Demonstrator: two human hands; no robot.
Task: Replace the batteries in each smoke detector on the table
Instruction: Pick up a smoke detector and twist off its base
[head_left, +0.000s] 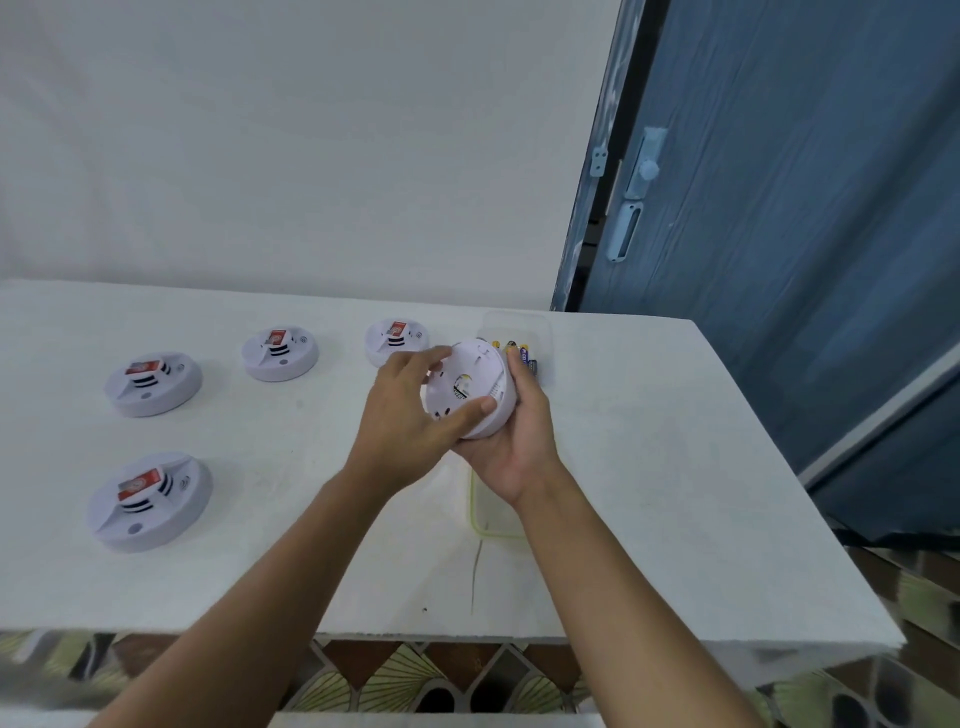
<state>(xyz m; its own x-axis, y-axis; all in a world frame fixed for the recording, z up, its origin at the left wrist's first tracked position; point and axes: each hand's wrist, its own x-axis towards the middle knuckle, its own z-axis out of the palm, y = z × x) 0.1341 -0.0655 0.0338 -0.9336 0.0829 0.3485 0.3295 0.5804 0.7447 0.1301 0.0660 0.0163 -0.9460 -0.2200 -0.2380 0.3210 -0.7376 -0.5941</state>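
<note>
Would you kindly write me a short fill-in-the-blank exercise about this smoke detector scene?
1. The left hand and right hand hold a smoke detector whose casing is ____.
2. ____ other detectors lie on the table.
3. Each of those carries a ____ label.
4. The door beside the table is ____.
Missing words: white; four; red; blue.

Both bare forearms reach forward and converge. The right grip (519, 447), palm up, cradles a smoke detector (470, 374) from beneath, fingers curled round its far rim; the left grip (400, 415) clasps its left side, thumb laid across the face, fingers over the top edge.
</note>
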